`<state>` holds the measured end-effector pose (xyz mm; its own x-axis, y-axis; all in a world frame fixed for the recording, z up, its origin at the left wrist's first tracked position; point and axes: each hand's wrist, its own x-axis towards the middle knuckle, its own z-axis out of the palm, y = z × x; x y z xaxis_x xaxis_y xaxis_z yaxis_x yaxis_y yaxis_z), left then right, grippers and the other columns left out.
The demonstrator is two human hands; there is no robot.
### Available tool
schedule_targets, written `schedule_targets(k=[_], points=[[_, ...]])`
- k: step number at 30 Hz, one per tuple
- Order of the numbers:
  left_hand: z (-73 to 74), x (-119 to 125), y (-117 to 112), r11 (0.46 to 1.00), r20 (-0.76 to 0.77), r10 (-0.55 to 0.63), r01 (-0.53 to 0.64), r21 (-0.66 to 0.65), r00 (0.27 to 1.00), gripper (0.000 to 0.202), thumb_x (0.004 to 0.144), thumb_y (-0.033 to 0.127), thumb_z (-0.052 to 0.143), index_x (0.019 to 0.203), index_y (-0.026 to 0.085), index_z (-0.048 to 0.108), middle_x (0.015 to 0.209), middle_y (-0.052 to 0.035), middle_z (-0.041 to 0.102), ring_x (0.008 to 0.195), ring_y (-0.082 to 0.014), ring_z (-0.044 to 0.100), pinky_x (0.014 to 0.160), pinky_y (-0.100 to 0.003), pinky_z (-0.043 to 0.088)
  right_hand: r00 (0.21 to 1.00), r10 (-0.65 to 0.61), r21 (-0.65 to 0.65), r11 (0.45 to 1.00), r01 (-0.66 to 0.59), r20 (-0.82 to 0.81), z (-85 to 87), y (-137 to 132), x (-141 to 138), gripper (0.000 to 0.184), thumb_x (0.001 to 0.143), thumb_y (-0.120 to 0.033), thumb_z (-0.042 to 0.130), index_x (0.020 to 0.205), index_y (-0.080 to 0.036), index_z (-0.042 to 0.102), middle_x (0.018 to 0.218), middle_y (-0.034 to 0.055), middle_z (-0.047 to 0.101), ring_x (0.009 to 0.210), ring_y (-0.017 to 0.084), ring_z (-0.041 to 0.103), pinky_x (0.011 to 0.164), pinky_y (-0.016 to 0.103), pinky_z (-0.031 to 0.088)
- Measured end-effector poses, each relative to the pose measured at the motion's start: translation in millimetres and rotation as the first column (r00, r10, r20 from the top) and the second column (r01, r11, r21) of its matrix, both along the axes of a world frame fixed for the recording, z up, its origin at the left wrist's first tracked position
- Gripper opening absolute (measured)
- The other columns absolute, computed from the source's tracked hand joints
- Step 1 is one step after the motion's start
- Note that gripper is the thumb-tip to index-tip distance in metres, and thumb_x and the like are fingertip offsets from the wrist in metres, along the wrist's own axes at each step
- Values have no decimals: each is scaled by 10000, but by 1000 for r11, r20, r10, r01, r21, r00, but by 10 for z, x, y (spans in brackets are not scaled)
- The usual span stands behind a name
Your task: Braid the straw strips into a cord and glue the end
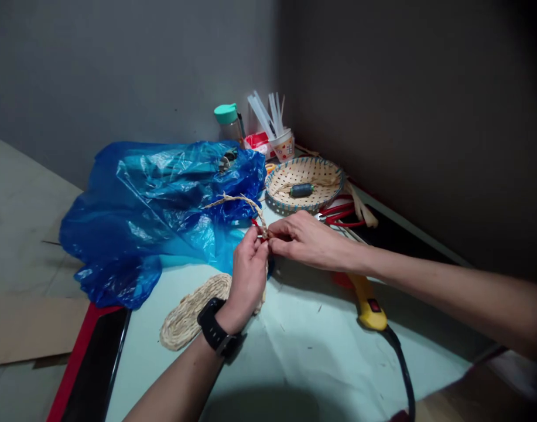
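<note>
Hands: the left hand and right hand meet, fingertips pinched on the braid above the table's middle.
Red bit: at the left fingertips; I cannot tell what it is.
Good pinch: I'd hold the left grip snug, work finely with the right, and let the braid lie untwisted.
Coil: flat beside the left wrist, toward the left edge.
Yellow tool: below the right forearm.
Bag: over the left edge.
Basket: near the far right edge, spool inside.
Far corner: cup, bottle.
Writing: cup print too small to read; no legible brand on the watch.
</note>
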<state>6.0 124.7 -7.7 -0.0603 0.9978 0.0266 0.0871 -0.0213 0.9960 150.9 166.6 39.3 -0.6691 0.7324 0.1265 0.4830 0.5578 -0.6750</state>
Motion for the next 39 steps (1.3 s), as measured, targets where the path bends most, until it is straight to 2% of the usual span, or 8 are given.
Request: schedule_targets(k=[5,9,16,21,28,32,36,39], points=[[20,-1,17,989,227,-104,125,-83,968,120,815,271,597,876,178,640,709,-1,629,636,-137,563,640,-245,444,1000,-6,-90,996,6,5,-13,101,90,238,787,-210,468,556,-158,439,513,-53,372,511,76,317,503,251,192],[33,57,-18,995,342,-42,72,-75,939,120,822,294,596,850,181,625,742,-4,641,662,-130,576,658,-235,440,1000,-1,-82,997,3,18,-46,18,79,248,784,-212,468,548,-164,413,509,-57,326,507,74,298,505,248,190],[80,86,-66,998,408,13,11,-56,913,67,762,175,635,815,185,596,695,24,617,637,-107,557,624,-202,422,1000,23,31,999,-22,-17,-31,-215,12,209,796,-169,442,591,-168,406,551,-54,334,525,75,288,524,251,193],[92,74,-67,995,429,0,43,-91,903,43,760,157,633,769,171,594,658,28,602,585,-86,532,618,-194,421,999,34,11,999,-34,-9,17,-218,81,234,786,-144,466,576,-170,367,533,-67,269,503,66,248,511,250,175],[102,17,-20,986,397,-41,100,-131,917,82,793,234,662,816,160,635,637,26,587,511,-69,490,509,-177,365,999,25,-40,999,-26,-23,71,-85,220,231,794,-192,456,575,-170,387,529,-65,287,498,67,270,488,244,174],[121,24,-39,976,394,-50,128,-176,918,167,804,209,652,967,173,655,812,-12,635,679,-98,570,662,-200,442,999,-43,-14,999,43,27,106,-12,251,240,803,-202,460,572,-169,402,504,-62,320,486,67,282,492,256,172],[181,11,-63,961,370,-66,160,-228,927,384,714,132,726,1086,190,648,874,-18,646,805,-127,604,762,-223,456,993,-117,70,991,115,21,107,5,279,285,854,-220,447,577,-168,408,502,-50,370,482,71,301,503,265,185],[257,-4,-64,953,392,-29,143,-265,919,524,653,92,764,1150,179,624,898,-32,665,842,-150,633,794,-254,479,984,-171,72,983,167,52,129,-45,308,205,893,-273,439,731,-178,519,566,-24,471,516,96,377,524,261,224]])
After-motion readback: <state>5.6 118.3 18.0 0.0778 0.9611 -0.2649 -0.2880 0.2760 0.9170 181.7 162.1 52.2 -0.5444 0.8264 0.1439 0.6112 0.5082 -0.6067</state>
